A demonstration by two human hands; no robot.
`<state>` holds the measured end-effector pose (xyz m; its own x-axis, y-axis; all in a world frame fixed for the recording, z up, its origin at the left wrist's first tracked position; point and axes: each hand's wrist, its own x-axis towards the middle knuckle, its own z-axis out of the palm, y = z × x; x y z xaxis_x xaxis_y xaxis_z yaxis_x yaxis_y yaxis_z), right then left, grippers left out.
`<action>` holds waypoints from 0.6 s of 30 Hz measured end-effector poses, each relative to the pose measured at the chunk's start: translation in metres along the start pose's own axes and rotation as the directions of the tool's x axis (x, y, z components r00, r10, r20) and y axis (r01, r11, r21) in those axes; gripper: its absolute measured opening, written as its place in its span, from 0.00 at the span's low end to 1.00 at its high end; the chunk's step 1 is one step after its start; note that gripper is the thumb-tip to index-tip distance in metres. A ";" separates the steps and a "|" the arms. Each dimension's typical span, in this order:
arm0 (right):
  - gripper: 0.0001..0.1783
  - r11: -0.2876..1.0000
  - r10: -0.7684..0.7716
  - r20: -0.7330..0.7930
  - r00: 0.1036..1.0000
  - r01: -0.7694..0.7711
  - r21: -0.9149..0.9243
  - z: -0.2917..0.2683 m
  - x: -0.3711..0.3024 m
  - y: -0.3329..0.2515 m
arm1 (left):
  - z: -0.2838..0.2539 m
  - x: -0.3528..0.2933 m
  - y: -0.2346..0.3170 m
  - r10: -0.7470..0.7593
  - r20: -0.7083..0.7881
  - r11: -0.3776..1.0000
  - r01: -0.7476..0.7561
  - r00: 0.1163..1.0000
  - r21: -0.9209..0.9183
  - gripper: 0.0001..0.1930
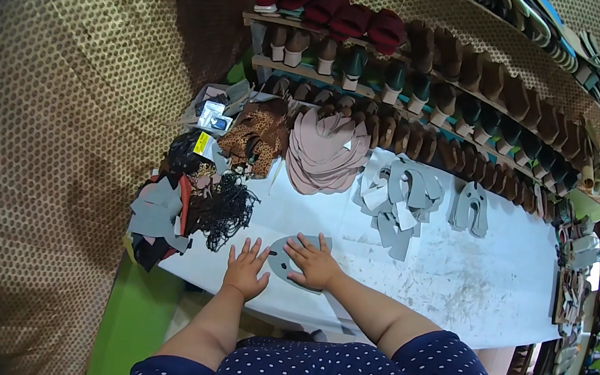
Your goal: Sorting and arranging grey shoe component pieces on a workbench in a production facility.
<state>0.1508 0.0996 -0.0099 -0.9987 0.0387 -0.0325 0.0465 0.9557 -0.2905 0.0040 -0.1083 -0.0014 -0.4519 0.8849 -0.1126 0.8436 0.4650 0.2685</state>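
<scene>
A flat grey cut piece, like a shoe upper (pixel 280 266), lies near the front edge of the white-covered table (pixel 408 303), with small dark marks on it. My right hand (pixel 312 262) rests on top of this piece, fingers spread and pointing left, hiding part of it. Just left of it, my left hand (pixel 247 270) is flat with its fingers apart, close to the piece's left edge; whether it touches the piece I cannot tell. Neither hand grips anything.
Behind my hands lie stacked pink pieces (pixel 326 152), loose grey pieces (pixel 402 198) and a neat grey stack (pixel 471 208). Leopard-print material (pixel 257 136), black stringy material (pixel 227 211) and grey scraps (pixel 158 209) crowd the left. Shelves of shoe lasts (pixel 443 104) line the back.
</scene>
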 end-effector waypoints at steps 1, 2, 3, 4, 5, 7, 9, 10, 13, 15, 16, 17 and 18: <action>0.44 1.000 0.001 -0.002 1.000 -0.001 -0.006 0.000 -0.001 0.001 | 0.000 0.000 0.000 -0.002 0.007 1.000 0.002 1.000 0.006 0.37; 0.44 0.998 -0.052 0.015 0.999 0.052 0.028 0.000 -0.001 0.003 | -0.001 0.001 0.001 -0.004 0.013 1.000 0.004 1.000 0.013 0.37; 0.43 0.992 -0.106 0.031 0.994 0.104 0.065 0.000 -0.001 0.004 | -0.001 0.000 0.001 -0.002 0.010 1.000 0.002 1.000 0.012 0.37; 0.42 0.982 -0.160 0.045 0.986 0.155 0.103 0.000 -0.001 0.004 | -0.001 -0.001 0.001 -0.006 0.010 1.000 0.006 1.000 0.011 0.37; 0.42 0.983 -0.160 0.043 0.986 0.155 0.100 0.000 -0.002 0.005 | -0.002 -0.002 0.001 -0.010 0.010 1.000 0.010 1.000 0.010 0.37; 0.41 0.959 -0.266 0.024 0.964 0.262 0.108 -0.001 -0.004 0.006 | -0.004 -0.001 0.003 -0.011 0.012 1.000 0.011 1.000 0.009 0.37; 0.42 0.948 -0.302 0.045 0.952 0.295 0.121 -0.003 -0.002 0.007 | -0.005 0.000 0.004 -0.015 0.013 1.000 0.015 1.000 0.010 0.36; 0.42 0.935 -0.337 0.067 0.939 0.326 0.138 -0.003 -0.001 0.007 | -0.005 0.000 0.004 -0.016 0.018 1.000 0.016 1.000 0.010 0.36; 0.43 0.950 -0.304 0.052 0.951 0.299 0.087 -0.007 -0.004 0.003 | -0.006 -0.002 0.005 -0.017 0.019 1.000 0.017 1.000 0.003 0.36; 0.43 0.951 -0.303 0.083 0.949 0.297 0.080 -0.009 -0.001 0.002 | -0.008 -0.001 0.006 -0.016 0.018 1.000 0.016 1.000 -0.004 0.36; 0.44 0.954 -0.298 0.115 0.948 0.291 0.075 -0.009 0.000 0.002 | -0.008 -0.001 0.006 -0.016 0.022 1.000 0.016 1.000 0.002 0.36; 0.44 0.953 -0.299 0.114 0.947 0.292 0.074 -0.009 -0.001 0.003 | -0.009 -0.001 0.006 -0.015 0.025 1.000 0.015 1.000 0.008 0.36; 0.45 0.961 -0.276 0.106 0.955 0.270 0.064 -0.011 -0.002 0.002 | -0.008 -0.001 0.006 -0.017 0.024 1.000 0.016 1.000 0.009 0.36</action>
<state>0.1525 0.1047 -0.0004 -0.9648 -0.2577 -0.0521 -0.2242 0.9099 -0.3490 0.0067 -0.1065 0.0079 -0.4589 0.8774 -0.1397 0.8388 0.4797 0.2576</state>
